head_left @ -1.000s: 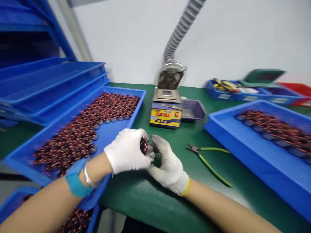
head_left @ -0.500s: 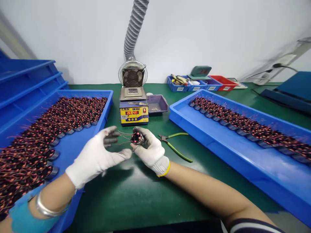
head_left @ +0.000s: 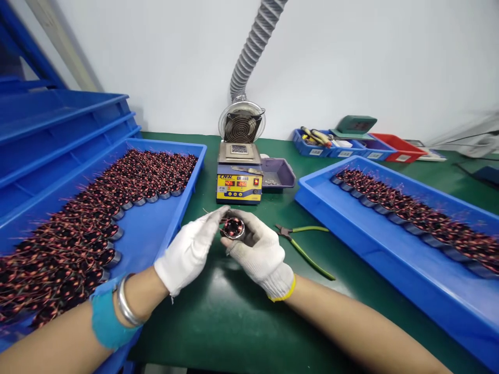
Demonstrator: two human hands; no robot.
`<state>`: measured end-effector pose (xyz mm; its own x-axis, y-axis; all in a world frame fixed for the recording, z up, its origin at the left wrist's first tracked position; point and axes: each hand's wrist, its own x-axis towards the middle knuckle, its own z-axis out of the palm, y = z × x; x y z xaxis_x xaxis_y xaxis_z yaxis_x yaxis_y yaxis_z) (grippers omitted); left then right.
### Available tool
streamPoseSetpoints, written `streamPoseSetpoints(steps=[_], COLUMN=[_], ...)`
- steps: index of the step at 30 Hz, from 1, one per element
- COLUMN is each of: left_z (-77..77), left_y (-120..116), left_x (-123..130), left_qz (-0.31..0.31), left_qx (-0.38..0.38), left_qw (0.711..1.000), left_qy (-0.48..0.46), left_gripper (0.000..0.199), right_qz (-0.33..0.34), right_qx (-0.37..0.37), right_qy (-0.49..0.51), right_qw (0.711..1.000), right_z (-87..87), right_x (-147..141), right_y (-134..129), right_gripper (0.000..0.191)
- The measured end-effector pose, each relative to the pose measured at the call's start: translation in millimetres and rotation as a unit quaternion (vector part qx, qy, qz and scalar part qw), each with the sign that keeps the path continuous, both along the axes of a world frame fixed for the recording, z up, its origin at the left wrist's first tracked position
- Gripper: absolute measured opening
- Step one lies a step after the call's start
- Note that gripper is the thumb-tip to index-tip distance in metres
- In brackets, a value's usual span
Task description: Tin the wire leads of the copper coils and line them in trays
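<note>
A small round motor stator [head_left: 234, 227] with copper windings and a metal rim sits in my right hand [head_left: 257, 246], which is gloved in white and closed around it from the right. My left hand [head_left: 191, 249], also gloved, is at the stator's left side with its fingers pressed together on the stator's thin wires [head_left: 223, 221]. One wire end pokes out above those fingers; most of the wire length is hidden by the glove. Green-handled cutting pliers [head_left: 307, 241] lie on the green table just right of my right hand.
Blue trays holding rows of stators stand left [head_left: 156, 223] and right [head_left: 374, 239]. Straight ahead is a yellow-fronted solder pot [head_left: 239, 189] under a grey extraction hose [head_left: 253, 49], beside a purple bin [head_left: 286, 171]. Small blue bins [head_left: 345, 151] and a red bin [head_left: 401, 148] line the back.
My left hand has moved in to the stator, its spread fingers closing on the wires. The stator in my right hand has turned slightly. The whole view has shifted left.
</note>
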<state>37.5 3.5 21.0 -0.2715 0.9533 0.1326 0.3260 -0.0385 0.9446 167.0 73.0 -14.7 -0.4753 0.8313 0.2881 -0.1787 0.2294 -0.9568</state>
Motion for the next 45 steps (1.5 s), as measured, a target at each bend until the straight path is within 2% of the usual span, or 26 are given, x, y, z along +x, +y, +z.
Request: streamPoseSetpoints(steps=[4,8,11,15,17,19,21,23,25,27,29,31,35,42,45], left_z=[-5.1,-5.3,-4.4,-6.7,-9.4,-11.8,-13.0,-12.9,-12.2,-11.6,-11.3,-11.2,-10.7,-10.5,-8.9], left_y=[1,10,16,19,19,18,16,13,10,9,8,9,10,7,9], left_x=[-4,-8,-12,-16,-16,-15,-14,-12,-10,-8,-7,-7,-9,-7,-7], left_qz=[0.012,0.081,0.110,0.097,0.086,0.073,0.048,0.002,-0.052,-0.091,-0.109,-0.118,-0.129,-0.118,-0.129], left_qx=[0.064,0.072,0.042,-0.030,-0.061,-0.098,-0.139,-0.193,-0.248,-0.287,-0.299,-0.301,-0.302,-0.273,-0.290], left_qw=[0.996,0.969,0.949,0.948,0.954,0.962,0.974,0.980,0.961,0.925,0.903,0.898,0.897,0.910,0.900], left_qy=[-0.060,-0.222,-0.292,-0.301,-0.282,-0.245,-0.173,-0.046,0.111,0.233,0.288,0.299,0.296,0.290,0.299], left_gripper=[0.046,0.052,0.060,0.075,0.080,0.082,0.081,0.077,0.072,0.069,0.067,0.066,0.065,0.059,0.060], right_qz=[0.016,0.015,0.005,-0.003,-0.035,-0.085,-0.133,-0.168,-0.189,-0.211,-0.230,-0.239,-0.239,-0.239,-0.240], right_qx=[0.025,0.038,0.026,0.003,0.025,0.086,0.166,0.228,0.261,0.273,0.275,0.269,0.271,0.286,0.285], right_qy=[0.007,0.009,0.004,-0.016,-0.051,-0.120,-0.211,-0.300,-0.376,-0.429,-0.457,-0.468,-0.475,-0.484,-0.489], right_qw=[1.000,0.999,1.000,1.000,0.998,0.985,0.954,0.911,0.869,0.835,0.814,0.807,0.802,0.791,0.789], right_z=[2.1,3.3,5.4,17.2,30.2,48.4,70.0,91.1,107.7,117.4,120.5,119.1,110.7,98.6,98.8], right_x=[1,4,6,6,3,-2,-10,-21,-36,-52,-67,-80,-93,-99,-101], right_y=[-3,-2,3,30,55,87,121,152,176,195,208,218,229,233,232], right_gripper=[0.046,0.049,0.047,0.057,0.061,0.054,0.044,0.039,0.040,0.044,0.047,0.048,0.044,0.039,0.041])
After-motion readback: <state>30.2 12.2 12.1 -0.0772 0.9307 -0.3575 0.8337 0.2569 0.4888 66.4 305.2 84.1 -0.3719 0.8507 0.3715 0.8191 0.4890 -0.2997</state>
